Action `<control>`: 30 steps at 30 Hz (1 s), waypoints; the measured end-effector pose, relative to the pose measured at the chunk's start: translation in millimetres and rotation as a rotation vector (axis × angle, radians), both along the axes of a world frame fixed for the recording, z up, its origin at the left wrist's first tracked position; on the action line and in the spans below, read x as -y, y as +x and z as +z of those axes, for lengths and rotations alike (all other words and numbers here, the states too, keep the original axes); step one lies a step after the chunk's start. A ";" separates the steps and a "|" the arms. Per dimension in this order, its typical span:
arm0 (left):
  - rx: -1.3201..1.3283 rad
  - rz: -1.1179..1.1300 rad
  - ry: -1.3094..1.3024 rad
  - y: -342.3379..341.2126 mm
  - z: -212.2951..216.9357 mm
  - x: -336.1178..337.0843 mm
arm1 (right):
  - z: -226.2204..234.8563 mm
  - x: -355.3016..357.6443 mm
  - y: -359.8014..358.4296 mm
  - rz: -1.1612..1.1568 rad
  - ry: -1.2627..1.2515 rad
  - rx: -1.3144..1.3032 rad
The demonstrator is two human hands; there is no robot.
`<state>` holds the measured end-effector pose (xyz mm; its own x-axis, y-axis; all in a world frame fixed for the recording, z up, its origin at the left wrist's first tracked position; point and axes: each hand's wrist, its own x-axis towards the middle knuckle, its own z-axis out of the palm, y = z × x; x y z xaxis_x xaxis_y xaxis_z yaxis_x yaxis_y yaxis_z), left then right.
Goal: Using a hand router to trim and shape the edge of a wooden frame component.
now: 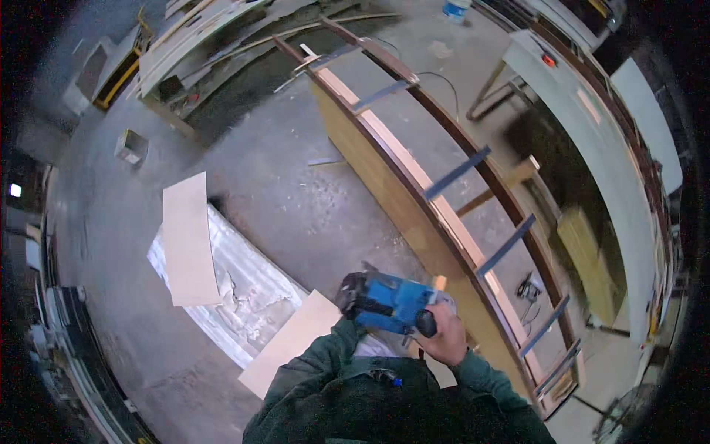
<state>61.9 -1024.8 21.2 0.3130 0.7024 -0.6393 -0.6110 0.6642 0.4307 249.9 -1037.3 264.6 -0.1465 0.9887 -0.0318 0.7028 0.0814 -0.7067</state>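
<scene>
A blue and black handheld power tool [392, 302] with a round black knob is held up in front of my body; its exact kind I cannot make out. My right hand [446, 337] is closed around its right end, beside the knob. The left sleeve [325, 355] reaches up to the tool's dark left end, where my left hand and its fingers are hidden. Just right of the tool stands a long wooden frame [384, 185] with a yellowish side panel and several dark crossbars.
Left of me, pale rectangular boards [188, 240] lie over a silvery sheet [255, 259] on the concrete floor. A long pale table [584, 118] stands at the right, a workbench [177, 66] with wood strips at the far left. Near it sits an open box [132, 146]. A cord [444, 78] trails across the floor.
</scene>
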 end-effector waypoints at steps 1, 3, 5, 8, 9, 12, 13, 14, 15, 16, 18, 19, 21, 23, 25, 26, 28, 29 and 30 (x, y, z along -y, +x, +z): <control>0.002 0.017 0.016 -2.3 1.7 -12.5 | 12.2 -21.9 -10.6 0.057 -0.053 0.026; -0.003 0.050 0.051 -13.1 6.0 -34.2 | 27.0 -63.4 -28.5 0.251 -0.010 0.046; -0.012 0.073 0.086 -21.9 7.4 -55.6 | 38.9 -94.7 -44.8 0.365 0.026 0.000; -0.039 0.104 0.145 -33.7 8.7 -88.3 | 57.3 -135.2 -61.6 0.603 -0.055 0.041; -0.051 0.113 0.162 -37.6 8.9 -98.1 | 62.0 -146.3 -66.7 0.612 -0.049 0.038; -0.094 0.129 0.193 -48.5 8.3 -111.6 | 74.1 -173.2 -79.9 0.725 -0.104 0.094; -0.111 0.133 0.203 -53.0 9.5 -115.0 | 78.2 -183.0 -82.9 0.730 -0.104 0.084; -0.130 0.134 0.212 -57.6 10.8 -117.3 | 81.3 -191.3 -84.9 0.763 -0.074 0.099; -0.149 0.133 0.220 -62.5 12.1 -118.9 | 85.0 -199.6 -85.5 0.791 -0.043 0.112; -0.167 0.126 0.223 -66.2 12.6 -118.5 | 92.7 -208.2 -83.9 0.788 -0.050 0.097; -0.204 0.089 0.237 -75.5 15.4 -124.8 | 109.4 -228.3 -76.1 0.807 0.047 0.068; -0.219 0.048 0.244 -82.0 15.9 -130.1 | 109.8 -234.3 -70.4 0.784 0.082 0.084; -0.222 -0.096 0.254 -88.8 14.8 -150.4 | 115.4 -255.7 -61.1 0.747 0.108 0.024; -0.160 -0.336 0.251 -73.5 5.7 -174.1 | 113.4 -263.3 -57.8 0.734 0.114 -0.081; -0.039 -0.648 0.253 -31.2 -8.9 -201.5 | 98.8 -273.9 -66.8 0.662 0.176 -0.267; 0.031 -0.807 0.256 -6.9 -16.1 -210.2 | 97.0 -279.9 -71.4 0.641 0.245 -0.211; 0.153 -1.073 0.263 28.7 -26.7 -221.3 | 77.3 -285.0 -91.8 0.527 0.346 -0.162; 0.216 -1.201 0.281 50.6 -28.1 -232.3 | 74.3 -291.9 -88.9 0.462 0.352 -0.139; 0.254 -1.285 0.292 56.3 -24.0 -237.9 | 74.8 -293.9 -94.3 0.440 0.364 -0.143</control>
<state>118.2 -786.9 -2.8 0.9360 -0.0774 -0.3435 0.2886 0.7275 0.6224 155.6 -743.4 339.4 -0.5233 0.7776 0.3486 0.4475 0.5989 -0.6641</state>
